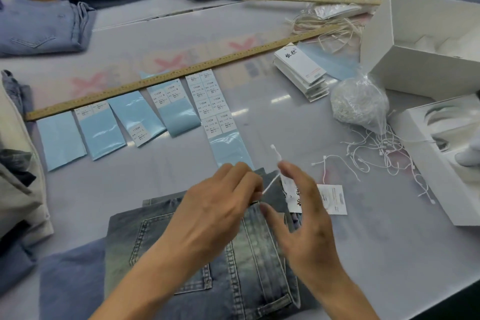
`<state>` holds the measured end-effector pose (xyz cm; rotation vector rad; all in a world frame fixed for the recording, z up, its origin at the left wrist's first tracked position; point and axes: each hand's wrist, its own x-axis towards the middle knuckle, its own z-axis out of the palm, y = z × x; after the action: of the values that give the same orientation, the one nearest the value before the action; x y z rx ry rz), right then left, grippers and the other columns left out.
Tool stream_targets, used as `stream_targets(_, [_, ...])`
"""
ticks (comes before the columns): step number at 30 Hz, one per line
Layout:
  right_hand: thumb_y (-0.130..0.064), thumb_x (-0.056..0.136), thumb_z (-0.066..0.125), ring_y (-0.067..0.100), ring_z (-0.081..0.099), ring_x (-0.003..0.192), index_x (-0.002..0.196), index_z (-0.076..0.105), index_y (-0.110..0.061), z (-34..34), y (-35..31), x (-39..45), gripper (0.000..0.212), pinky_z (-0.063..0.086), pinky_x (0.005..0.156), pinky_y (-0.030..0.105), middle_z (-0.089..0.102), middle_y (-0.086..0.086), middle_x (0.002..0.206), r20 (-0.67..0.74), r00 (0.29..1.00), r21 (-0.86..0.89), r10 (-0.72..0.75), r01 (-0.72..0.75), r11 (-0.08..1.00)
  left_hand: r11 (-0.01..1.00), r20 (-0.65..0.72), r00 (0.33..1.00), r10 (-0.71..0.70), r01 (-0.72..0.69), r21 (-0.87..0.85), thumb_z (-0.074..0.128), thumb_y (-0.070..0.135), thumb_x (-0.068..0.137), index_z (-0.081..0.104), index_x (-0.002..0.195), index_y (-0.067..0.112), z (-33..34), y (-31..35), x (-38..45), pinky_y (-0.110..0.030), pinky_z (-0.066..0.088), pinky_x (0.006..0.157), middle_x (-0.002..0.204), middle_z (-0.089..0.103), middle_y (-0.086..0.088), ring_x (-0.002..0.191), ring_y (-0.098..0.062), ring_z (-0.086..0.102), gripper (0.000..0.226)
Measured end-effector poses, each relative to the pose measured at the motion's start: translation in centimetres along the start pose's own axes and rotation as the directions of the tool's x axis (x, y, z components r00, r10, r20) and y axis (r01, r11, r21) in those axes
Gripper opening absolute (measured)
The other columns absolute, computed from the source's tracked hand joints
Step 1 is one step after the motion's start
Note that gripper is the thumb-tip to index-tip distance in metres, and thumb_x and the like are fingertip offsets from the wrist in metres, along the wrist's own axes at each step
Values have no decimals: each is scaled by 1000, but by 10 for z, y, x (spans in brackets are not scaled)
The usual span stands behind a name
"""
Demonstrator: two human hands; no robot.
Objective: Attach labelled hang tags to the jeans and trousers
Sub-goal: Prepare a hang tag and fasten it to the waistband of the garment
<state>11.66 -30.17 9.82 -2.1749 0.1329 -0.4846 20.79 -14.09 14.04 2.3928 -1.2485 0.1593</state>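
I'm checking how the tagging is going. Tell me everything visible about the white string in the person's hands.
The white string is a thin cord with a small plastic lock end sticking up. It runs slantwise from the left hand, whose fingers pinch its lower end, up past the right hand, above the waistband of the folded jeans. Motion blur hides whether it is fastened yet.

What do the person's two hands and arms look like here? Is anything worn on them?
Both the left hand and the right hand are bare: no gloves, and no rings or watch visible. The forearms are bare as well, with no sleeve showing up to the bottom edge of the picture. The nails look short and unpainted.
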Motion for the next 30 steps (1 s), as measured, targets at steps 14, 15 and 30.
stream_targets(14, [-37, 105, 48, 19, 60, 74, 92, 65, -17, 35, 32, -16, 29, 43, 68, 34, 66, 0, 78, 378, 853, -432, 360, -181, 884, 866, 263, 861, -436, 481, -136, 58, 35, 100, 61, 110, 23, 105, -25, -46, -36, 52, 73, 106, 53, 9, 102, -15, 50, 16])
stream_targets(15, [-37, 105, 46, 21, 61, 75, 90, 62, -18, 40, 31, -17, 30, 42, 68, 35, 67, 1, 79, 392, 836, -454, 384, -188, 871, 851, 236, 869, -435, 482, -206, 60, 30, 100, 63, 103, 20, 107, -26, -46, -37, 52, 72, 101, 55, 8, 98, -15, 51, 11])
stream_targets(30, [-11, 89, 76, 12, 50, 52, 73, 67, -16, 87, 15, -34, 18, 45, 47, 36, 59, -8, 64, -59, 947, -275, 316, -319, 907, 365, 417, 720, -555, 661, -655, 70, 4, 93, 81, 99, 25, 83, -45, -46, -24, 54, 55, 81, 74, 6, 68, -6, 66, 24])
